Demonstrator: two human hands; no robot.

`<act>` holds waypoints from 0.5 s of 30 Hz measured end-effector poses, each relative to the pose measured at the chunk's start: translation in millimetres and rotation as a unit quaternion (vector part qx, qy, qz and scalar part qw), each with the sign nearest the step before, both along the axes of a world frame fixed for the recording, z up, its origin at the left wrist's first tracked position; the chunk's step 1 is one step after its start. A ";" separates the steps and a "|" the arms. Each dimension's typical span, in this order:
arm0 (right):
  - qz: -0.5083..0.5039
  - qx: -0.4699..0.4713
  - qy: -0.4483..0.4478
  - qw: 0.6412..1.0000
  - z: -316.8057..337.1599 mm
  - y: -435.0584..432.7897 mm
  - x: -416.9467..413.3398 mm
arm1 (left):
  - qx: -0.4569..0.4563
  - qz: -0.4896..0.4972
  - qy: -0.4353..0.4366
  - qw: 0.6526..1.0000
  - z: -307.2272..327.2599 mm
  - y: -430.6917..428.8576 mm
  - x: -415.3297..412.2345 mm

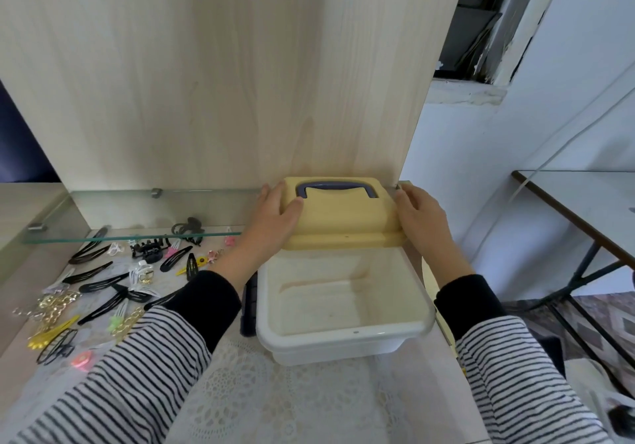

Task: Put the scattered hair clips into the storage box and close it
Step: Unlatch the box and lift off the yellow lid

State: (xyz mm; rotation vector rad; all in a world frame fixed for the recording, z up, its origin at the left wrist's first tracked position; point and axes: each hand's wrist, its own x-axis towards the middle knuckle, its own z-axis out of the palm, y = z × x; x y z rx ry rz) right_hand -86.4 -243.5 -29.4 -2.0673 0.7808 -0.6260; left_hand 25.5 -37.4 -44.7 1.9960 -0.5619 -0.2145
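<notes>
Storage box (pixel 343 337): white, open and empty, on the lace cloth (pixel 275 392) at the counter's (pixel 17 306) right end.
Lid (pixel 343 220): yellow, held tilted over the box's far rim, close to the wooden back panel (pixel 206 82); I cannot tell whether it is hinged.
Hands: the left hand (pixel 275 216) grips the lid's left end with the thumb on top; the right hand (pixel 419 216) wraps the right end.
Hair clips (pixel 103 282): scattered left of the box, some under the glass shelf (pixel 137 210); none inside.
Risk: lowering the lid now would shut an empty box; parked leftwards, it could sweep clips away.
Edges: the box sits near the counter's right edge, so a nudge could tip it off.
Room: bare cloth in front; the low shelf cramps reaches.
</notes>
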 end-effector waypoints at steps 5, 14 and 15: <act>0.009 0.007 -0.032 0.999 -2.5 9.0 -23.1 | -0.002 -0.041 -0.032 0.999 -3.9 14.5 -8.2; 0.010 0.079 -0.018 0.997 -23.6 20.4 -54.2 | -0.098 0.012 -0.011 0.995 -16.8 37.6 -36.7; 0.007 0.095 -0.017 0.995 -25.4 21.7 -56.1 | -0.112 0.025 -0.011 0.993 -17.6 38.1 -41.2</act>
